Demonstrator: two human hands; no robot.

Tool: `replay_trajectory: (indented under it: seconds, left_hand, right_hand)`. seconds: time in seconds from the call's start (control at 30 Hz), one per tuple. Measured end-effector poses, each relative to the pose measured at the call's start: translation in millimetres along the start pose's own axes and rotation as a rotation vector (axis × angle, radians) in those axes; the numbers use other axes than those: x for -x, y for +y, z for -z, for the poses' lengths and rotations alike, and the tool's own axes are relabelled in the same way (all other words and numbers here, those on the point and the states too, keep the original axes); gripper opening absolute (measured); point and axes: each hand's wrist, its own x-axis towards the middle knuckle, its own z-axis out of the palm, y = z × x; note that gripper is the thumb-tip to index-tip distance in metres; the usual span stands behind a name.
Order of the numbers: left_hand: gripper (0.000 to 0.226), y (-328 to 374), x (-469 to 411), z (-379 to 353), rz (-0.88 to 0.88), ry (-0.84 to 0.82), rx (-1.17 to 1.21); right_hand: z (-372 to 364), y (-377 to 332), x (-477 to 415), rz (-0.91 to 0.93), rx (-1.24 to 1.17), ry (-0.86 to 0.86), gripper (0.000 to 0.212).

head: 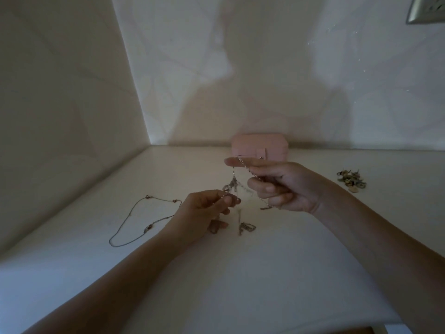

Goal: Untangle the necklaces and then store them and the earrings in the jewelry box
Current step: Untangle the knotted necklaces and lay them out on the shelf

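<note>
A white table (240, 273) sits in a corner formed by two pale walls (72, 92). Lighting is dim, and the hands cast shadows on the rear wall.

1. Tangled necklaces (232, 183): suspended above the table centre, between both hands. The knot hangs just below the right index finger. A pendant (247, 228) dangles beneath the knot, close to the table. Its outline may be lettering, but it is too blurred to read.
2. Left hand (204, 213): thumb and fingertips pinch the lower part of the tangle.
3. Right hand (284, 186): the index finger points left with a chain draped over it. The remaining fingers curl round a strand that exits below the palm.
4. Loose necklace (130, 220): lies flat on the table, left of the left hand, as an open loop. One end is hidden behind that hand.
5. Jewelry box (260, 145): pink, lid closed, tab clasp facing forward. It stands against the rear wall, behind the right index finger, which covers part of its lower front.
6. Earrings (351, 178): a small heap on the table at far right, well apart from the box. Individual pieces cannot be distinguished.
7. Framed object (426, 10): metallic edge, upper right corner, cut off by the frame.
</note>
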Motion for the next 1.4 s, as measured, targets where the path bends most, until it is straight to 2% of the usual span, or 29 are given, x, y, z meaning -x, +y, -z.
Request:
replay_trajectory:
  seconds: [0.2,0.3,0.43,0.57,0.6,0.67,0.8,0.9,1.07,1.13,1.23,1.4]
  left_hand:
    - [0.022,2.8,-0.4,2.9,-0.033,-0.013,0.261]
    - [0.015,4.6,0.9,1.9,-0.027,-0.057,0.269]
    - [0.034,4.2,1.7,-0.9,-0.042,-0.124,0.214]
    - [0.009,4.7,1.8,-1.9,-0.102,-0.099,0.229]
    - [0.010,3.8,1.1,-1.0,-0.106,-0.075,0.223]
    - [0.015,2.9,0.5,0.7,-0.102,-0.030,0.226]
    - [0.019,5.3,2.5,1.3,-0.119,0.064,0.201]
    - [0.019,7.2,4.9,-0.5,-0.158,0.107,0.123]
    - [0.023,7.3,7.1,-6.9,-0.194,0.164,0.011]
    - [0.017,6.3,7.2,-8.7,-0.185,0.161,-0.005]
    - [0.023,2.2,5.5,-8.1,-0.181,0.171,-0.060]
    - [0.010,7.2,9.1,-10.3,-0.234,0.266,-0.094]
  right_hand:
    - [0.8,-0.2,1.1,-0.031,0.025,-0.055,0.037]
    - [-2.5,0.7,1.1,-0.053,0.041,-0.106,0.039]
    - [-5.7,4.2,0.5,-0.060,0.052,-0.228,0.037]
    - [-9.0,5.6,-0.2,-0.062,0.052,-0.231,0.037]
    - [-8.5,5.7,-0.5,-0.052,0.043,-0.224,0.037]
    - [-8.2,6.0,-1.4,-0.023,0.033,-0.174,0.038]
    - [-7.9,9.0,-5.3,0.115,0.117,0.051,0.036]
    - [-9.3,13.4,-7.4,0.226,0.308,0.167,0.032]
    - [-16.7,20.5,-11.4,0.423,0.860,0.315,0.022]
    - [-14.9,21.1,-12.5,0.463,0.933,0.369,0.020]
    - [-14.3,22.6,-10.2,0.517,1.035,0.441,0.017]
    - [-26.6,26.0,-8.8,0.623,1.161,0.516,0.015]
